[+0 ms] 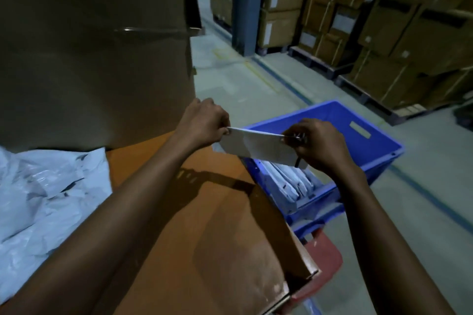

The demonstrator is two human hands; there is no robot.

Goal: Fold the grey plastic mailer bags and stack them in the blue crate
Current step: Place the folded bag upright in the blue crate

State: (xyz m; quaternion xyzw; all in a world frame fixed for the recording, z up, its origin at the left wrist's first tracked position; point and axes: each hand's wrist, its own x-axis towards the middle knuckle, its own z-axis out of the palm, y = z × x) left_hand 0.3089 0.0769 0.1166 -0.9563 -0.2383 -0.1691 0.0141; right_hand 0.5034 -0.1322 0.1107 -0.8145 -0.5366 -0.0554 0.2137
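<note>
Gripping one folded bag (258, 147) by its ends, left hand (204, 120) and right hand (320, 146) hold it over the crate (332, 115); stacked bags (289, 181) already sit inside, and a crumpled pile (38, 186) waits at lower left.

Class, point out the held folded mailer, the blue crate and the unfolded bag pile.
folded mailer (258, 147): head view, flat middle.
blue crate (378, 146): head view, inside wall.
unfolded bag pile (51, 186): head view, crumpled middle.

Smooth grey plastic mailer (258, 147), glossy blue plastic crate (378, 151), matt brown cardboard (89, 59)
</note>
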